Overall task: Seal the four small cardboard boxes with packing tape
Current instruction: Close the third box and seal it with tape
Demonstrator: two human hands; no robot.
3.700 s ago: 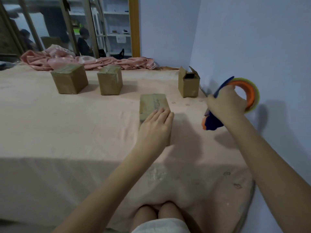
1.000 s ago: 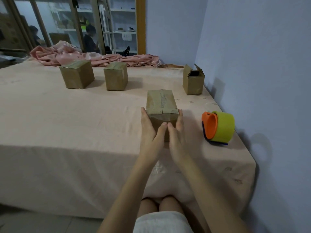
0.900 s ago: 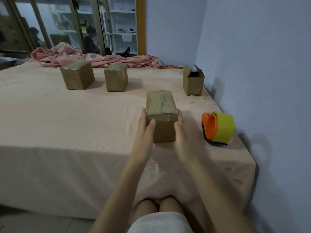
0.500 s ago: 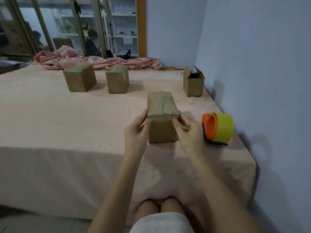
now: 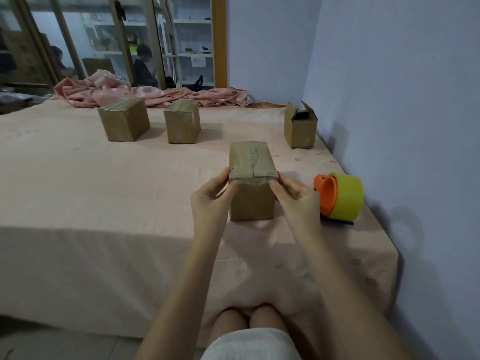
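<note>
Now the near box (image 5: 251,188), tall and brown with clear tape along its closed top seam, stands on the pink-clothed counter (image 5: 104,193), pinched at its top front corners by the left hand (image 5: 210,197) and right hand (image 5: 296,197), each grip closed on it. Half a second ago the fingers sat slightly lower. Open cloth spreads left; the tape dispenser (image 5: 339,197) lies just right, near the wall-side edge.

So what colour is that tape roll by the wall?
The tape roll is yellow-green on an orange dispenser; the head view shows it.
</note>
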